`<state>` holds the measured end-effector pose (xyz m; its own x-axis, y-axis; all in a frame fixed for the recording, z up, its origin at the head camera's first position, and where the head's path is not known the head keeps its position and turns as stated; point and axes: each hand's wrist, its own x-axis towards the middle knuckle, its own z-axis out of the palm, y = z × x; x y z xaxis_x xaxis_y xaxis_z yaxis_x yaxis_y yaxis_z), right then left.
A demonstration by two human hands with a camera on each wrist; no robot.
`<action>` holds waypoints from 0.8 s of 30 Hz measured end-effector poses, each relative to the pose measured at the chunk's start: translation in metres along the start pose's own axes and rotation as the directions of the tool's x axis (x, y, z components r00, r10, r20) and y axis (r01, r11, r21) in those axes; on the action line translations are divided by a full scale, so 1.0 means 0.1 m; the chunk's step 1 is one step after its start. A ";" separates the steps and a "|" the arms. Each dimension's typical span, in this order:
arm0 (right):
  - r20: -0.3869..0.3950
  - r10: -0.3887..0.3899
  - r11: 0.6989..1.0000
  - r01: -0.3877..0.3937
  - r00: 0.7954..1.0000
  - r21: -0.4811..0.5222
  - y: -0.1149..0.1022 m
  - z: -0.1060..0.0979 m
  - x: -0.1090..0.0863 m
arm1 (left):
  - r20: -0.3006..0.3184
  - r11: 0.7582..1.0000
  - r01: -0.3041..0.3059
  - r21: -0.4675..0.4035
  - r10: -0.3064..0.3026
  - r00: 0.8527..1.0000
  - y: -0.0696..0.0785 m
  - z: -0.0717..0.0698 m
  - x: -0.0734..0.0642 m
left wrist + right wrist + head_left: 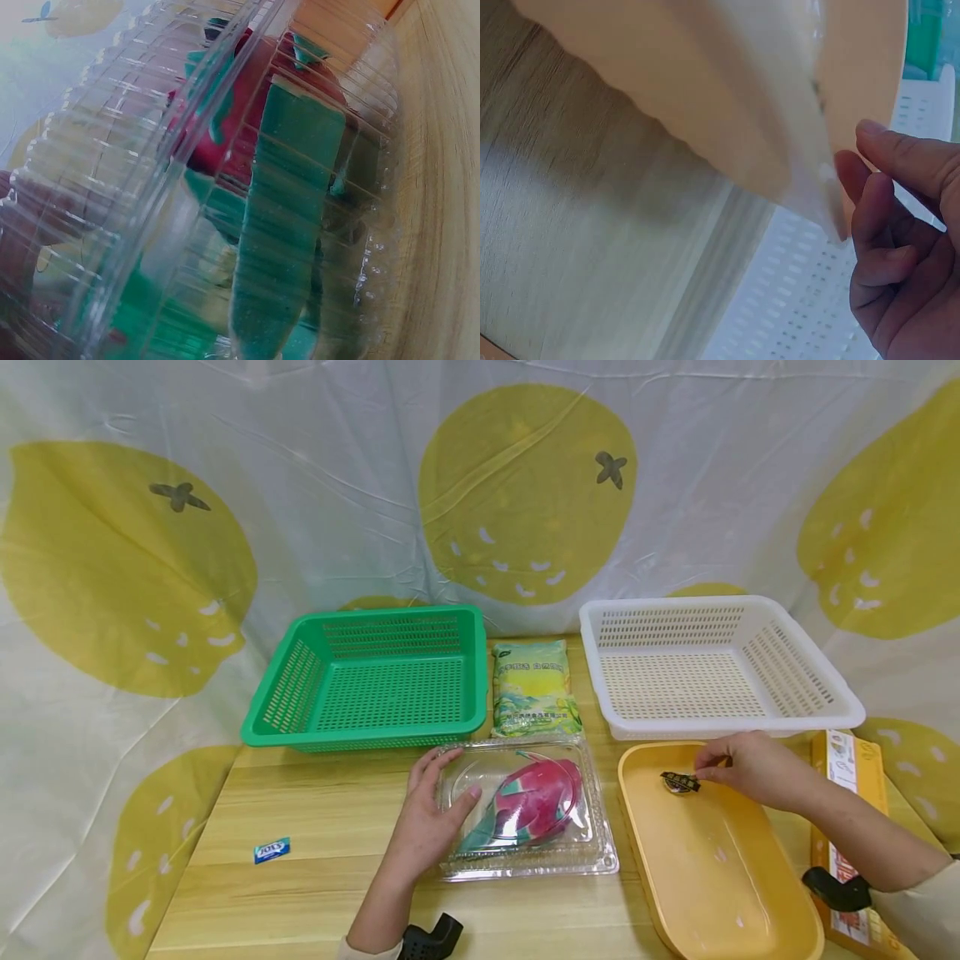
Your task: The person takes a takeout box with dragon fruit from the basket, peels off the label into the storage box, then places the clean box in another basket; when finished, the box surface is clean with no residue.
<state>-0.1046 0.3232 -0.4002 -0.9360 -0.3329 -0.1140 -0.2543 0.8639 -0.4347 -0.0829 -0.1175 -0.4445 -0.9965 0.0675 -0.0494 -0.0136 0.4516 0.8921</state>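
In the head view my left hand [431,818] rests on the left side of a clear plastic clamshell box [525,864], thumb over its lid and fingers at the far left corner. Inside lies a pink dragon fruit [551,793] with green scales, seen close up through the ribbed plastic in the left wrist view. My right hand [757,768] is over the far end of a yellow-orange tray [727,860]. Beside its fingertips lies a small round wrapped piece [680,782] with a black label. The right wrist view shows a gap between thumb and forefinger.
A green basket [390,693] stands back left and a white basket [682,685] back right. Between them lies a yellow-green printed bag [534,689]. A small blue packet [272,850] lies at the left. An orange box [870,777] stands right of the tray.
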 end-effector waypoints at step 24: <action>-0.307 0.070 0.997 -0.058 0.949 0.049 0.57 -0.42 -0.05 | -0.005 1.000 -0.007 -0.022 0.007 1.000 0.01 0.01 -0.02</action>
<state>-0.1245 0.3898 -0.3866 -0.9809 -0.1396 0.1357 -0.1878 0.8622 -0.4705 -0.0810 -0.1160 -0.4443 -0.9970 0.0661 -0.0406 -0.0082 0.4309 0.9023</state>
